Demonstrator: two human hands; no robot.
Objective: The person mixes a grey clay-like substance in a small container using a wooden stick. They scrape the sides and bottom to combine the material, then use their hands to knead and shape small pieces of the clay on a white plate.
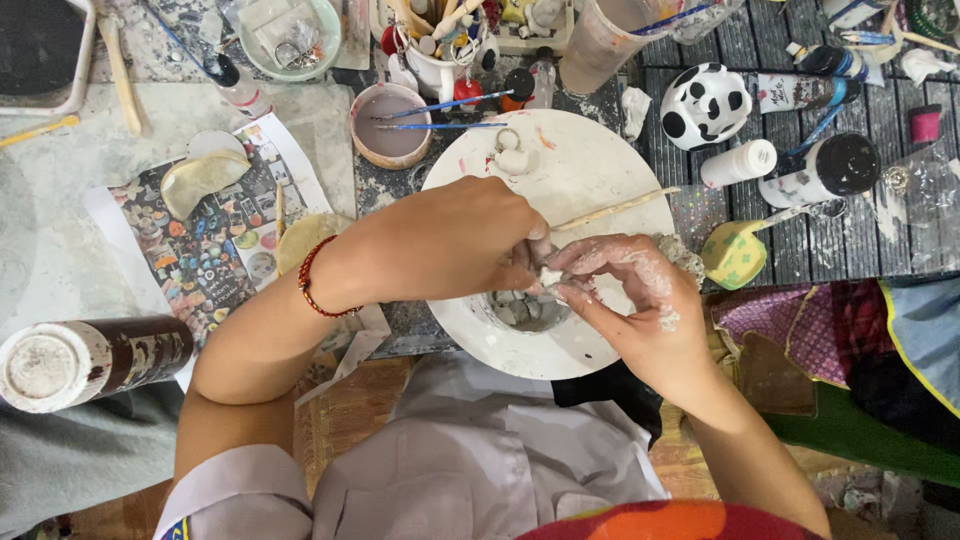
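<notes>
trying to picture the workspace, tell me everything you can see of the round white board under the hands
The round white board lies flat on the paint-spattered table, smeared with faint pink and orange marks. A thin wooden stick rests across it, and a small white piece with a metal ring sits near its far edge. The left hand and clay-coated right hand work over its near part.

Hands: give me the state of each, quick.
Left hand: closed, pinching a small white clay piece.
Right hand: closed, fingers pinching the same clay piece over the round white board.
</notes>
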